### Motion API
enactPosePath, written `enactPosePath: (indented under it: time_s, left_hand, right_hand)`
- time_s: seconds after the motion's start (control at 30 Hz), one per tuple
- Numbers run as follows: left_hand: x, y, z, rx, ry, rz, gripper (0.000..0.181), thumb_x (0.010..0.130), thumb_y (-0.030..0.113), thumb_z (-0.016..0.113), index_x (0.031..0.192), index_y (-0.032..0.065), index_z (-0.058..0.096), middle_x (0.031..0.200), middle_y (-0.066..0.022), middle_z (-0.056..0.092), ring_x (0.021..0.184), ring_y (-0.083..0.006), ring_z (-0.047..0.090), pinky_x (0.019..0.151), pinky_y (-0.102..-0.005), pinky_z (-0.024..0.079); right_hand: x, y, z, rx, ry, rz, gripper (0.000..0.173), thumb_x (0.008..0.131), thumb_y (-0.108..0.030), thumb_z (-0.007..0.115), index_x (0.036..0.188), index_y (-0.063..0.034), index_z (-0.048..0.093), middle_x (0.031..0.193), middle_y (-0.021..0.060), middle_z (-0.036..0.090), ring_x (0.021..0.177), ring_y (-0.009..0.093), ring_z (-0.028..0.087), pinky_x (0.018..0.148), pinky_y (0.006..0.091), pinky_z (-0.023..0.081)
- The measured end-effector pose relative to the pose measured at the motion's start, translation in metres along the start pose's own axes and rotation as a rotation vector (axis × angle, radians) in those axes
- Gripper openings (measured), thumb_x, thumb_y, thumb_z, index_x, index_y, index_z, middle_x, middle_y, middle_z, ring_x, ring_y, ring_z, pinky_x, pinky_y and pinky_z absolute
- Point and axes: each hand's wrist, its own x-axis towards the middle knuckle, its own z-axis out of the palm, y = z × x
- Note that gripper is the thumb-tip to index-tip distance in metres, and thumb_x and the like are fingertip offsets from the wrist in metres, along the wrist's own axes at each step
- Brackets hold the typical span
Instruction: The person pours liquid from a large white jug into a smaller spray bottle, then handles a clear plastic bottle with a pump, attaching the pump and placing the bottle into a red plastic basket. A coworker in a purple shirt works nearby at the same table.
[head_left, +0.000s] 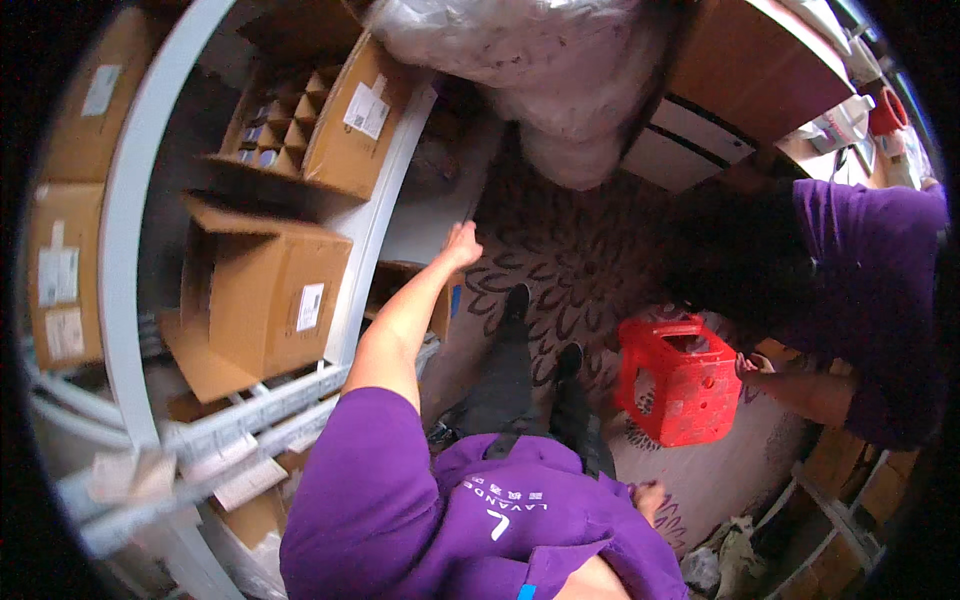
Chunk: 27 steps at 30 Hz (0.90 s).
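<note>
My left hand (463, 246) reaches out past the shelving on the left, its fingers curled together and nothing visible in them. Close below it is an open cardboard box (444, 300) with a blue mark. My right hand (649, 498) hangs low beside my body, partly hidden by my purple shirt (495, 510); its fingers are hard to make out. A red plastic stool (697, 390) is to the right of my legs. A co-worker's hand (754, 365) is at the stool's side.
Metal shelving (126, 225) on the left holds an open carton (270, 300) and a divided box (352, 112) with several items. Plastic-wrapped bundles (540, 67) hang over the patterned carpet (570, 262). The co-worker in purple (862, 300) leans beside a desk with bottles (844, 124).
</note>
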Motion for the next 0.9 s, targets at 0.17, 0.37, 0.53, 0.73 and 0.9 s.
enactPosePath:
  time_s: [0.17,0.37,0.53,0.73,0.9]
  left_hand:
    - [0.129,-0.003,-0.015,-0.052,0.196,-0.095,0.065,0.079,0.006,0.065,0.139,0.0006,0.04,0.14,-0.0258,0.045,0.136,-0.0455,0.039,0.111,-0.0533,0.041]
    - [0.275,-0.08,-0.006,-0.2,0.513,-0.159,0.085,0.077,0.031,0.072,0.149,-0.0021,0.04,0.157,-0.0271,0.034,0.149,-0.0465,0.023,0.124,-0.0536,0.015]
    - [0.352,-0.145,-0.002,-0.313,0.432,-0.186,0.102,0.08,0.07,0.069,0.146,-0.0034,0.044,0.151,-0.0262,0.045,0.138,-0.0415,0.044,0.115,-0.0475,0.035]
    - [0.389,-0.179,0.063,-0.123,0.348,-0.143,0.091,0.08,0.067,0.068,0.144,0.0041,0.052,0.147,-0.0202,0.052,0.132,-0.0391,0.051,0.109,-0.0442,0.042]
    - [0.383,-0.209,0.02,-0.252,0.278,0.004,0.081,0.081,0.048,0.072,0.144,0.0032,0.051,0.148,-0.0251,0.05,0.135,-0.0391,0.05,0.11,-0.0434,0.041]
  right_hand:
    - [-0.101,-0.001,0.042,-0.051,-0.187,0.156,0.026,0.076,-0.015,0.065,0.097,0.0,0.07,0.086,0.0231,0.07,0.081,0.033,0.069,0.074,0.0441,0.052]
    - [-0.165,-0.061,0.036,0.011,-0.273,0.31,0.025,0.077,-0.016,0.066,0.097,-0.0016,0.071,0.088,0.0225,0.07,0.083,0.034,0.069,0.075,0.0445,0.052]
    - [-0.213,-0.094,0.029,0.107,-0.277,0.453,0.025,0.078,-0.018,0.066,0.097,-0.0029,0.071,0.089,0.022,0.071,0.085,0.035,0.069,0.076,0.0448,0.052]
    - [-0.258,-0.126,0.043,0.174,-0.273,0.61,0.024,0.079,-0.019,0.066,0.097,-0.0044,0.072,0.091,0.0214,0.071,0.087,0.036,0.069,0.078,0.0452,0.053]
    - [-0.261,-0.135,0.098,0.317,-0.336,0.567,0.023,0.08,-0.02,0.066,0.097,-0.0057,0.072,0.092,0.021,0.071,0.089,0.036,0.069,0.079,0.0455,0.053]
